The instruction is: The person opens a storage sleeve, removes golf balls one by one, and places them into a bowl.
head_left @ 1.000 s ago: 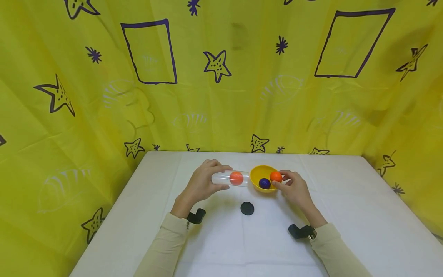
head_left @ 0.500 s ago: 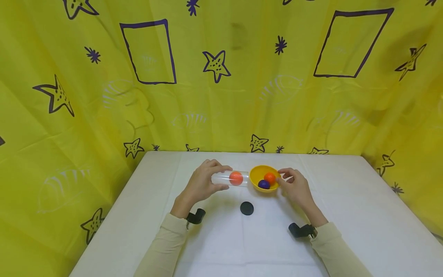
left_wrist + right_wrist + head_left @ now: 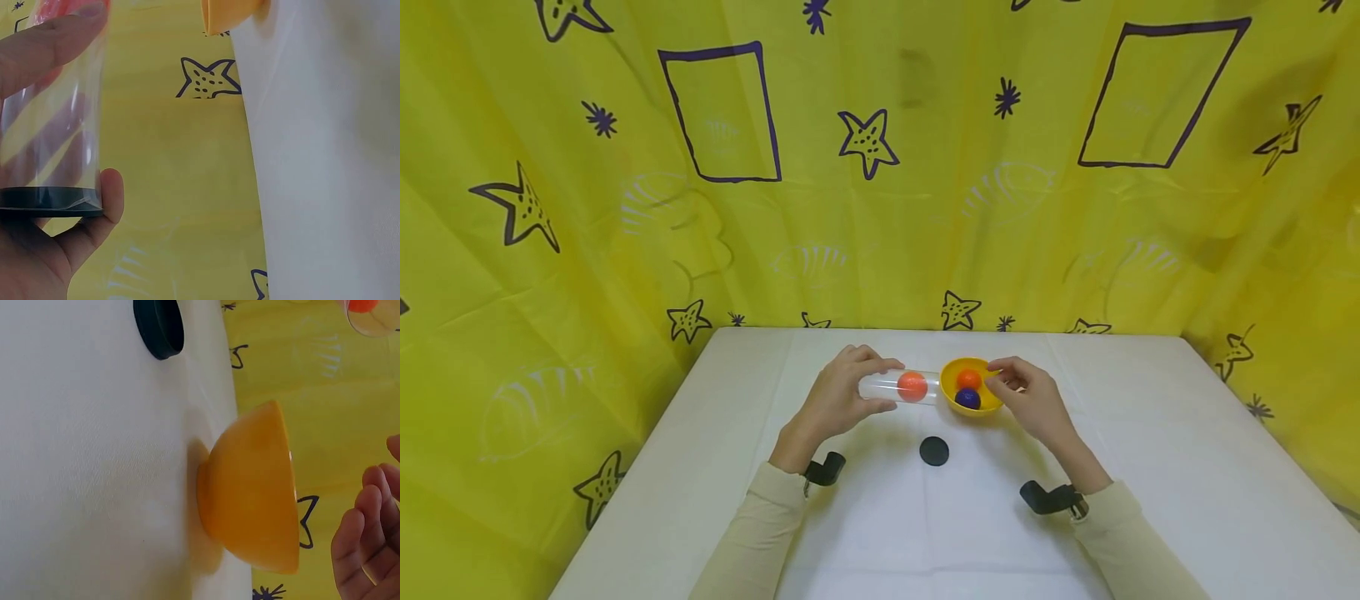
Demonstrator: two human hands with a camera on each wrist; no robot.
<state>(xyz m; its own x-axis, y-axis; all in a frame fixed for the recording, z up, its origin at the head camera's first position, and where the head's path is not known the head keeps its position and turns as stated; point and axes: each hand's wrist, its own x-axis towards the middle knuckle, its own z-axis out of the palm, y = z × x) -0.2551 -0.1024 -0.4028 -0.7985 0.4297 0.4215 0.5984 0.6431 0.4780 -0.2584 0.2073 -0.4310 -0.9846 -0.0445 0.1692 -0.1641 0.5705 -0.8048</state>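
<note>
My left hand point(image 3: 835, 390) grips a clear plastic tube point(image 3: 880, 386) held on its side. Inside the tube is an orange-red ball point(image 3: 912, 387), and a dark end cap point(image 3: 53, 199) closes the end near my palm. The tube's other end points at a yellow bowl point(image 3: 989, 407). An orange ball point(image 3: 968, 379) and a dark purple ball point(image 3: 967, 399) lie in the bowl. Over the bowl's right rim hovers my right hand point(image 3: 1036, 400), fingers loosely bent and holding nothing. The right wrist view shows the bowl from the side and fingertips point(image 3: 347, 534) above its rim.
A black round lid point(image 3: 934, 451) lies on the white table point(image 3: 880, 533), in front of the tube and bowl. Behind the table hangs a yellow curtain point(image 3: 820, 208) printed with stars and fish.
My right hand has let go of the orange ball in the bowl. That ball has rolled left, beside the purple one, and the hand has shifted slightly left. The left hand stays still.
</note>
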